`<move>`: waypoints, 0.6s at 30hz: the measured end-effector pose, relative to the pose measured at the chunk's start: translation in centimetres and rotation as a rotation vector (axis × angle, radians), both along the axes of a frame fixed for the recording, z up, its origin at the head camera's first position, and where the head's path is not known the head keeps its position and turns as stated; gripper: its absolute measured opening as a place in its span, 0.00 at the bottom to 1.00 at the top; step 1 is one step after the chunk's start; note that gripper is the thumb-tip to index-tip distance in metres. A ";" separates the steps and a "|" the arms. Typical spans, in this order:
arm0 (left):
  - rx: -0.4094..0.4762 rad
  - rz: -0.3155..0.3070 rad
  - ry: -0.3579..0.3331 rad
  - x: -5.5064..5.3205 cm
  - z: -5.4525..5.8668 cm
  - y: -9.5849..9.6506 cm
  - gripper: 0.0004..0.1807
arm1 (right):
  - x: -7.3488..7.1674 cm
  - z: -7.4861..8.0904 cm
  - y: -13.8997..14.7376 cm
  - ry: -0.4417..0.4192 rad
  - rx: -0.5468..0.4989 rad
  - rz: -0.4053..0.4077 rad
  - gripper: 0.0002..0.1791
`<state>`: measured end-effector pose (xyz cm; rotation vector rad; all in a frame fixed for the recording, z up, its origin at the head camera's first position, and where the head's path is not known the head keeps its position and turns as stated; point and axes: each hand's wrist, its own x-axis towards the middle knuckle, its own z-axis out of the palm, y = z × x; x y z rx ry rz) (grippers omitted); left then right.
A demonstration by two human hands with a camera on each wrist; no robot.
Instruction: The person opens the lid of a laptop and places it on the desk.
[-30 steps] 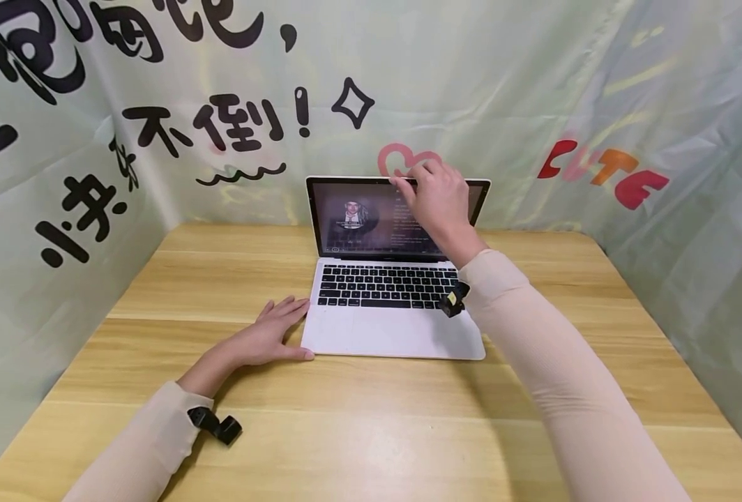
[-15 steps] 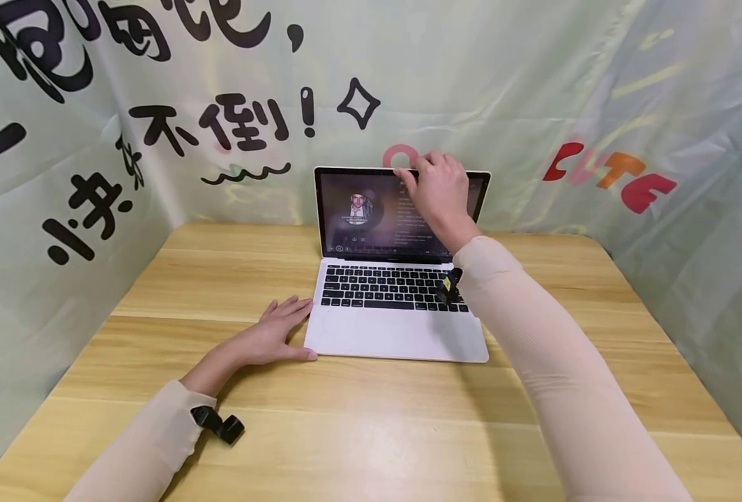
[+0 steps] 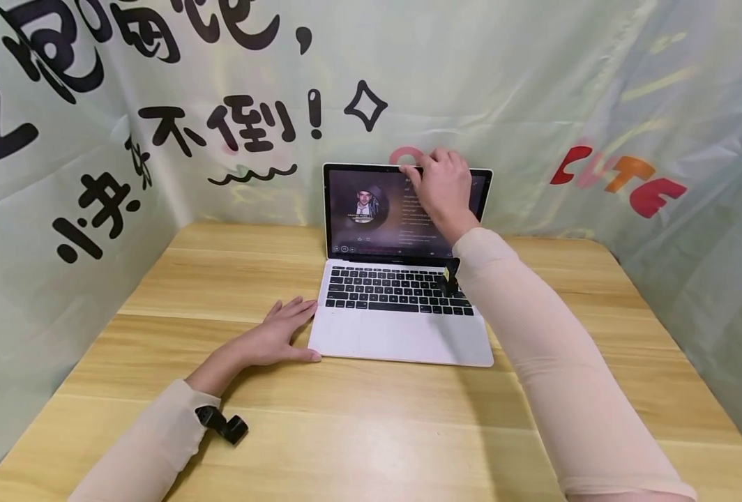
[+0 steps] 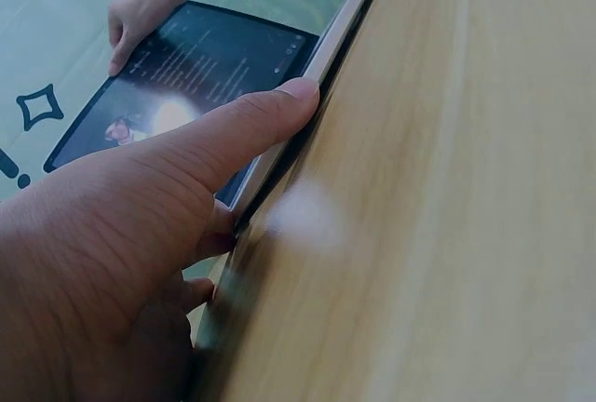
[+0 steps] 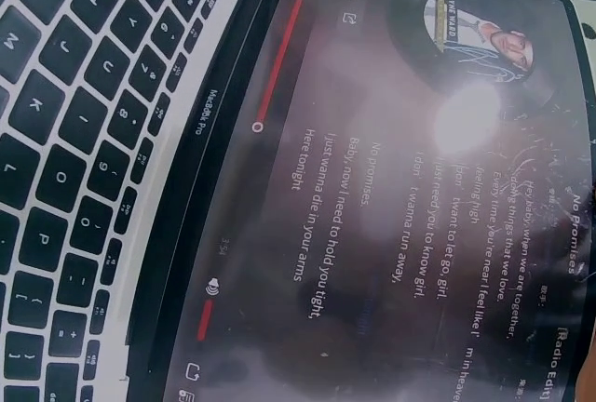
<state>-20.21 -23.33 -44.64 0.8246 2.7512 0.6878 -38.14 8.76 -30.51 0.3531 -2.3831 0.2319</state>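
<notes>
An unfolded silver laptop [image 3: 402,338] stands on the wooden table, with a music player and song lyrics on its lit screen [image 3: 371,233]. My right hand [image 3: 444,187] grips the top edge of the lid, right of its middle, and covers part of the display. In the left wrist view, that right hand [image 4: 147,16] shows at the lid's rim. Fairly straight fingers of my left hand [image 3: 273,339] touch the base's left side, while its thumb lies at the front left corner. The right wrist view is filled by the keyboard [image 5: 60,141] and the display [image 5: 372,188]; the hand barely shows there.
Wooden tabletop [image 3: 371,432] surrounds the laptop on all sides. Pale green cloth [image 3: 509,84] with printed black characters and coloured letters hangs behind and beside the table. Each sleeve bears a small black wrist camera [image 3: 222,424].
The lid has tilted further back, its top edge moving away along with my right hand. My left hand stays at the base's left side. The whole head view has shifted slightly.
</notes>
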 end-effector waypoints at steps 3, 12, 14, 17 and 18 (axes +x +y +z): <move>-0.003 -0.001 0.001 0.0 0.0 0.0 0.60 | -0.5 -0.1 0.0 -0.014 -0.007 -0.007 0.30; -0.015 -0.005 -0.002 -0.3 -0.1 0.3 0.61 | -1.4 0.3 0.4 -0.081 -0.020 -0.043 0.31; -0.013 -0.003 0.002 -0.3 -0.1 0.3 0.61 | -1.6 0.4 0.4 -0.095 -0.011 -0.050 0.32; -0.011 0.000 0.002 -0.2 -0.1 0.2 0.61 | -1.8 0.5 0.2 -0.130 0.004 -0.057 0.33; -0.007 0.000 0.001 -0.1 -0.1 0.2 0.61 | -1.8 0.5 0.1 -0.136 0.005 -0.058 0.33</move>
